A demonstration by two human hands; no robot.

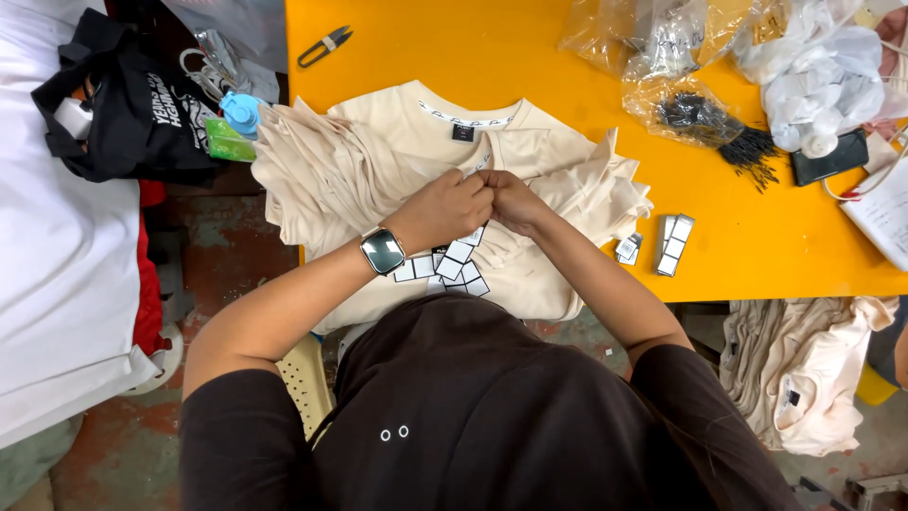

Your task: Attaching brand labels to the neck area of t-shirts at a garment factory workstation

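Note:
A stack of cream T-shirts (426, 142) lies on the orange table (530, 47), collars toward the far side. My left hand (452, 206), with a square watch on its wrist, and my right hand (515, 201) meet over the top shirt's chest, fingers pinched together on something small that the fingers hide. Several white square tags (454, 265) hang or lie just below my hands on the shirt.
Small thread snips (323, 45) lie at the table's far left. Plastic bags with black fasteners (700, 114) and white items (813, 66) sit far right. Small tag stacks (673, 244) lie right of the shirts. A black bag (123, 104) rests left; more cream shirts (804, 369) hang lower right.

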